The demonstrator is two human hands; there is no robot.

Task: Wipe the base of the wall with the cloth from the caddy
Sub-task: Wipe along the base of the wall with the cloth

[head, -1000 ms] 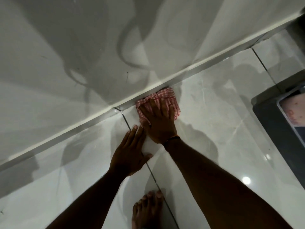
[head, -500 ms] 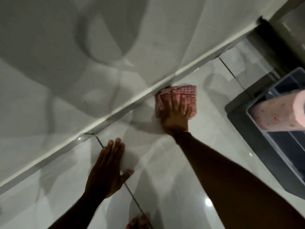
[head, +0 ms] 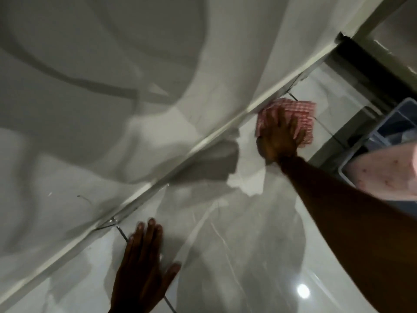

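A red-and-white checked cloth (head: 302,114) lies pressed against the floor where it meets the base of the wall (head: 203,143), a pale strip running diagonally from lower left to upper right. My right hand (head: 279,136) lies flat on top of the cloth with fingers spread, pinning it against the skirting. My left hand (head: 144,265) rests palm down on the glossy floor tile at lower centre, fingers apart, holding nothing. The caddy (head: 383,132), a grey-blue plastic box, stands at the right edge.
A pink patterned roll (head: 388,175) lies across the caddy. A dark doorway or threshold (head: 370,71) sits at the upper right where the wall ends. Dark grout lines cross the shiny white floor, which reflects a ceiling light (head: 303,290).
My right hand has slid the cloth to the right along the wall base, toward the corner and caddy. My left hand stayed planted on the floor while the view shifted right.
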